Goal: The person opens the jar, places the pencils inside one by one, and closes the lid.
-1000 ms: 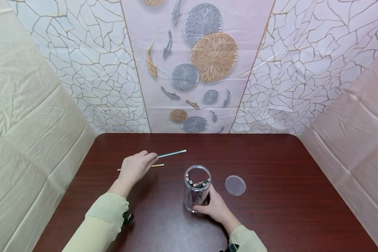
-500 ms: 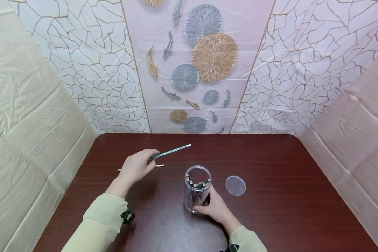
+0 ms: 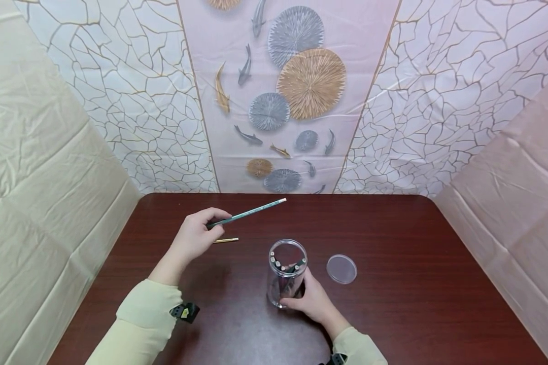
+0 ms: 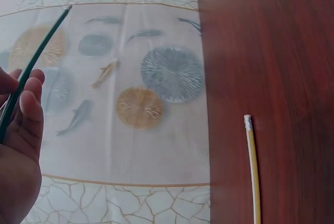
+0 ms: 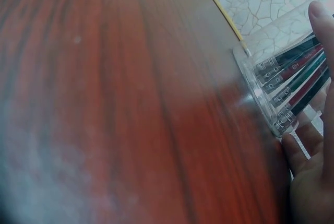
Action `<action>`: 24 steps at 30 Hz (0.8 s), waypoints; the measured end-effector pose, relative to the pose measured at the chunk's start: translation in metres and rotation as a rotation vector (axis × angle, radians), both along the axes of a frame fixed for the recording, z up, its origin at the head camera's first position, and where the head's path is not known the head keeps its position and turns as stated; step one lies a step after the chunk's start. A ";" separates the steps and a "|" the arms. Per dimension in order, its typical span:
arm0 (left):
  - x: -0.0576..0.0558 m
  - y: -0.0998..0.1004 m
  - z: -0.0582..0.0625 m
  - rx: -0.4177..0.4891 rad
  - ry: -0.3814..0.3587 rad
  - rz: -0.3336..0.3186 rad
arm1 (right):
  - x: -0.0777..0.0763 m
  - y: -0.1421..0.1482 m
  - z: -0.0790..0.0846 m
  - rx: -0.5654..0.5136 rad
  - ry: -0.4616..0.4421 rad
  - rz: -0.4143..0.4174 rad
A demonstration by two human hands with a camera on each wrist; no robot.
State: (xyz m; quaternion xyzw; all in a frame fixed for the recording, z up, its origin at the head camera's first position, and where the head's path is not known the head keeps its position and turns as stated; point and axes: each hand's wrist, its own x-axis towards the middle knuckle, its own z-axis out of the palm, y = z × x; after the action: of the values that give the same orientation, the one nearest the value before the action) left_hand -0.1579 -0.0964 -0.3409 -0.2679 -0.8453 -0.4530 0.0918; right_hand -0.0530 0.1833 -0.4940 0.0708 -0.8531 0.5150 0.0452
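My left hand (image 3: 193,237) pinches a green pencil (image 3: 252,211) above the table, its pale end pointing up and to the right. In the left wrist view the green pencil (image 4: 43,44) runs between thumb and fingers. Below, partly hidden behind that hand, a yellow pencil (image 3: 227,240) lies on the table, its white eraser end showing in the left wrist view. My right hand (image 3: 315,301) grips a clear jar (image 3: 274,291) low on its side; the jar stands upright with its mouth uncovered. Inside lean several pencils (image 5: 300,78), dark green and red, eraser ends down.
A round clear lid (image 3: 341,269) lies flat on the dark red table (image 3: 415,294), right of the jar. Behind the table hangs a patterned cloth (image 3: 301,126); plain cream cloths (image 3: 41,203) flank both sides.
My left hand has lifted the green pencil up off the table, away from the yellow one, tilting its pale end higher. The right hand and jar stay put.
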 end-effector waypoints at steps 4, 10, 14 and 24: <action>0.002 0.001 0.004 0.088 -0.064 -0.036 | 0.000 0.000 0.000 0.001 0.006 0.000; 0.003 0.005 0.009 0.276 -0.190 -0.117 | 0.000 -0.001 0.001 -0.006 -0.001 0.004; 0.005 0.007 0.011 0.416 -0.233 -0.128 | 0.000 -0.001 0.001 -0.006 -0.007 0.009; 0.011 0.010 0.020 0.590 -0.215 -0.149 | 0.000 0.000 0.001 -0.013 -0.045 0.009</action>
State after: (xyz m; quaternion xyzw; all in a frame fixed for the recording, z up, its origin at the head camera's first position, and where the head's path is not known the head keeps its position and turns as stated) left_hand -0.1470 -0.0860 -0.3207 -0.2417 -0.6604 -0.7096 0.0422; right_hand -0.0534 0.1831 -0.4930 0.0628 -0.8502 0.5221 0.0240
